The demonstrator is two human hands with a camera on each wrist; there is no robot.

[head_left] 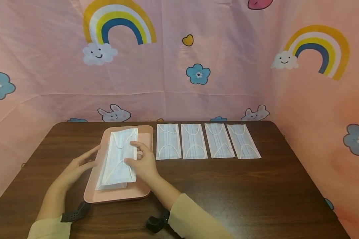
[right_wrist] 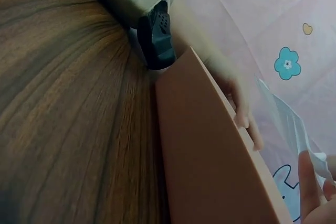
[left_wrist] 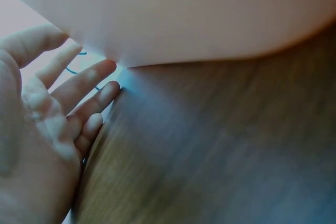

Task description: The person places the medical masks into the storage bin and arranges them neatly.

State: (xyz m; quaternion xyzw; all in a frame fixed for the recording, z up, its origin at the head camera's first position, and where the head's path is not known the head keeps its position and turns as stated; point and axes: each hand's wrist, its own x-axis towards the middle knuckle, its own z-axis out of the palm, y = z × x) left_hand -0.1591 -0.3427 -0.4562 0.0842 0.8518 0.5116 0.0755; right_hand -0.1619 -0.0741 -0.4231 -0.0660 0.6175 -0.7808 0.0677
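A stack of white face masks (head_left: 117,166) lies on a pink tray (head_left: 119,196) at the left of the table. My right hand (head_left: 130,152) reaches over the tray's right side and pinches the right edge of the top mask (right_wrist: 294,124) between thumb and fingers (right_wrist: 310,182); that edge is lifted a little. At the tray's left rim my left hand (head_left: 91,157) rests with straight fingers. The left wrist view shows this hand (left_wrist: 63,103) spread open beside the tray (left_wrist: 184,14).
Several more white masks (head_left: 192,141) lie flat in a row on the dark wooden table (head_left: 233,189), right of the tray. Pink cloth printed with rainbows (head_left: 119,23) walls in the back and both sides. Black wrist straps (head_left: 76,214) sit near the front edge.
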